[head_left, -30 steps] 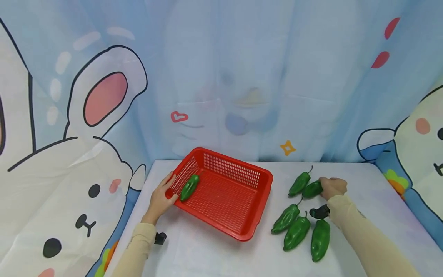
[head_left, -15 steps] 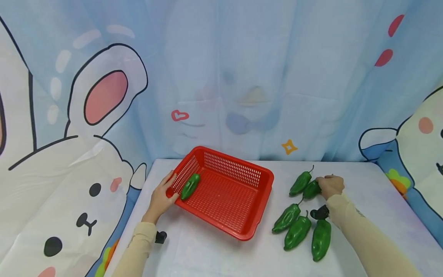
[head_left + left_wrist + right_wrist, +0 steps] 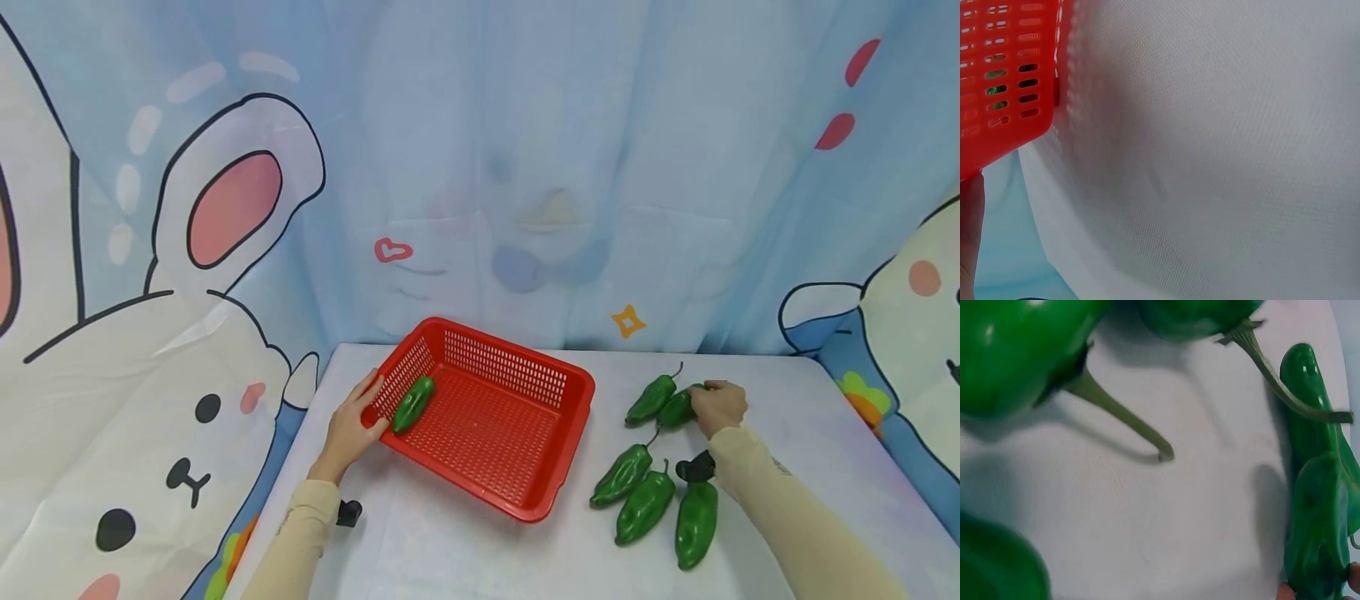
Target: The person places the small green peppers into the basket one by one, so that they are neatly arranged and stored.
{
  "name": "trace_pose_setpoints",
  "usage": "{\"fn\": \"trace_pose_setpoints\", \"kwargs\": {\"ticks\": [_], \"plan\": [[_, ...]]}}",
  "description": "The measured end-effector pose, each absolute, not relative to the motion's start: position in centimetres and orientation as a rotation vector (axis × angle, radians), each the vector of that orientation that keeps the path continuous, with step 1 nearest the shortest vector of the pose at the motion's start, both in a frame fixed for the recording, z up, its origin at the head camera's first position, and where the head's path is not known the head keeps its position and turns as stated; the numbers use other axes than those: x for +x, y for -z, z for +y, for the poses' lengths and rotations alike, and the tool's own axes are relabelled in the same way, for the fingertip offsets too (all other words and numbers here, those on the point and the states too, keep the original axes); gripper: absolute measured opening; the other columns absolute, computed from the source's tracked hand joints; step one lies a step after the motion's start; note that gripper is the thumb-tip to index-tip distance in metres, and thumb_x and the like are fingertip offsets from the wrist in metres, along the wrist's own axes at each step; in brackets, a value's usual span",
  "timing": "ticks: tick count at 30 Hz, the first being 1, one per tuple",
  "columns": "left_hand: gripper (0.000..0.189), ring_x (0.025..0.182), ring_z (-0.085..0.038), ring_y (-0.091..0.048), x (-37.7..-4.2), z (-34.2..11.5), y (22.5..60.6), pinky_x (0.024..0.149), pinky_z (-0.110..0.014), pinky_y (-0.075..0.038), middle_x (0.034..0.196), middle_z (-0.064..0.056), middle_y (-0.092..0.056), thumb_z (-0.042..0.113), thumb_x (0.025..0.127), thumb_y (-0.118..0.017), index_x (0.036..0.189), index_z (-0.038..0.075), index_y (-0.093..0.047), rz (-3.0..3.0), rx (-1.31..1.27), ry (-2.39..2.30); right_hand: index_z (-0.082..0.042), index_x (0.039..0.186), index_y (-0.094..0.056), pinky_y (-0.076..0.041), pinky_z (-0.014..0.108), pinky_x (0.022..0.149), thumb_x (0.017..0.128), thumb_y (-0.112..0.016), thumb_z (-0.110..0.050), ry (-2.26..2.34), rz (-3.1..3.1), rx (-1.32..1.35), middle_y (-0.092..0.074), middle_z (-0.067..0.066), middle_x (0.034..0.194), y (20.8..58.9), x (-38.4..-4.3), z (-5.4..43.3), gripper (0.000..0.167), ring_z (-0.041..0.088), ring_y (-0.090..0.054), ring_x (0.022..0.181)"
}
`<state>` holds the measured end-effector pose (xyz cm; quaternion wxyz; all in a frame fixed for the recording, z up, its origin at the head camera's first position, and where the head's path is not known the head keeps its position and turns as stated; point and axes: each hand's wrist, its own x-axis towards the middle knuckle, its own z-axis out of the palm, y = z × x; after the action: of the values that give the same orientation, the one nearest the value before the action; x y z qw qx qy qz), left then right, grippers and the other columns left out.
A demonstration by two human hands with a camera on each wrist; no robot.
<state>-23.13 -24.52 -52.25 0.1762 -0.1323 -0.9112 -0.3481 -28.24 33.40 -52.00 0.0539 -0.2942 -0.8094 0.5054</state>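
Note:
A red plastic basket [image 3: 480, 433] with slotted walls stands on the table, one green pepper [image 3: 413, 404] lying inside by its left wall. My left hand [image 3: 351, 433] grips the basket's left end, thumb at the near rim and fingers at the left rim. At the back right, my right hand [image 3: 718, 408] pinches the end of another green pepper [image 3: 677, 410], beside a stemmed pepper [image 3: 651, 400]. In the right wrist view the pinched pepper [image 3: 1317, 531] sits between fingertips [image 3: 1285, 591] at the lower right corner; most of that hand is outside this view.
Nearer me lie three more green peppers: a left one [image 3: 621, 475], a middle one [image 3: 645, 506] and a right one [image 3: 696, 525] below my right wrist's black camera [image 3: 696, 467]. A cartoon-printed curtain [image 3: 555, 167] hangs behind the white table [image 3: 450, 554].
My right hand has shifted slightly left at the pepper, whose end now tilts a little more upward toward the fingers. The left hand and basket stay put.

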Motion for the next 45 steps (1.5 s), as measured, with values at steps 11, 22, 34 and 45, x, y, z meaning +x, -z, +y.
{"fn": "trace_pose_setpoints", "kwargs": {"ticks": [11, 22, 34, 45], "plan": [[0.069, 0.136, -0.035, -0.044, -23.0, -24.5, 52.2, 0.101, -0.057, -0.043, 0.155, -0.009, -0.040, 0.010, 0.079, -0.065, 0.146, 0.006, -0.048, -2.579, -0.385, 1.008, 0.004, 0.151, -0.032, -0.053, 0.041, 0.089, 0.097, -0.049, -0.017, -1.702, -2.294, -0.937, -0.029, 0.031, 0.152, 50.7, -28.6, 35.1, 0.060, 0.043, -0.046, 0.130], [0.068, 0.136, -0.036, -0.043, -23.2, -24.5, 51.9, 0.102, -0.058, -0.041, 0.154, -0.011, -0.040, 0.006, 0.079, -0.066, 0.145, 0.003, -0.048, -2.578, -0.385, 0.992, -0.012, 0.153, -0.037, -0.044, 0.030, 0.031, 0.095, -0.062, -0.026, -1.902, -2.039, -1.029, -0.033, 0.014, 0.155, 55.3, -34.2, 40.7, 0.065, 0.031, -0.044, 0.135], [0.069, 0.135, -0.037, -0.044, -22.9, -24.6, 52.2, 0.099, -0.058, -0.043, 0.154, -0.011, -0.041, 0.008, 0.078, -0.067, 0.144, 0.004, -0.049, -2.572, -0.387, 0.999, -0.012, 0.142, -0.052, -0.060, 0.041, 0.068, 0.087, -0.074, -0.025, -1.968, -1.940, -0.970, -0.048, 0.014, 0.143, 49.9, -31.5, 40.1, 0.061, 0.021, -0.066, 0.110], [0.069, 0.135, -0.037, -0.043, -22.9, -24.4, 52.2, 0.101, -0.059, -0.042, 0.153, -0.013, -0.041, 0.007, 0.079, -0.068, 0.144, 0.003, -0.049, -2.574, -0.388, 1.001, -0.006, 0.151, -0.038, -0.055, 0.040, 0.086, 0.096, -0.061, -0.020, -2.010, -1.989, -0.903, -0.028, 0.018, 0.157, 43.4, -27.3, 35.3, 0.062, 0.028, -0.055, 0.126]]}}
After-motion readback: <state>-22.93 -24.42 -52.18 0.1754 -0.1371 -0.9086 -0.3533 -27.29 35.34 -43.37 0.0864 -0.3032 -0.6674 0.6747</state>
